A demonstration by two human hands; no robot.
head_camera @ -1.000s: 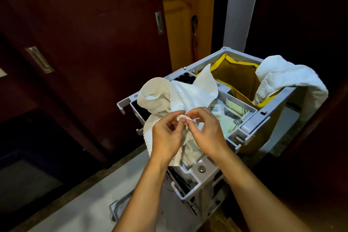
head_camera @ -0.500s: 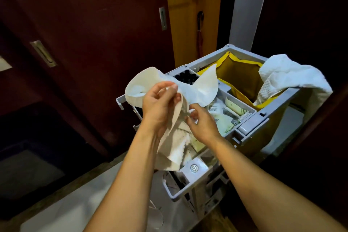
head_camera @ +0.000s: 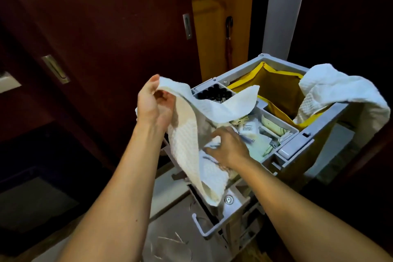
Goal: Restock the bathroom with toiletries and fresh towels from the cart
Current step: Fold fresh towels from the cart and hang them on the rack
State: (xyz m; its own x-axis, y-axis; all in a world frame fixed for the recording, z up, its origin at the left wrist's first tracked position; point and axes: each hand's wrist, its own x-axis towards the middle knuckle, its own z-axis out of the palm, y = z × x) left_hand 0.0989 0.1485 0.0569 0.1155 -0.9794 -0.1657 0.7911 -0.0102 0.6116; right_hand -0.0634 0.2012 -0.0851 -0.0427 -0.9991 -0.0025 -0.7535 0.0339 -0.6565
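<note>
Lifted higher since before, left hand (head_camera: 154, 105) pinches the towel (head_camera: 192, 134) clear so right hand (head_camera: 228, 147) can pinch packets (head_camera: 247, 128) in the cart (head_camera: 297, 144).

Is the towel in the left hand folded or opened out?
Opened out. The white towel hangs loose from the left hand, one end trailing over the cart tray.

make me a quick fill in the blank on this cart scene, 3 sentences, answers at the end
1. The left hand holds up a white ____ over the cart.
2. The bag hanging inside the cart is ____ in colour.
3. The right hand reaches into the tray of ____.

Missing words: towel; yellow; toiletries
</note>
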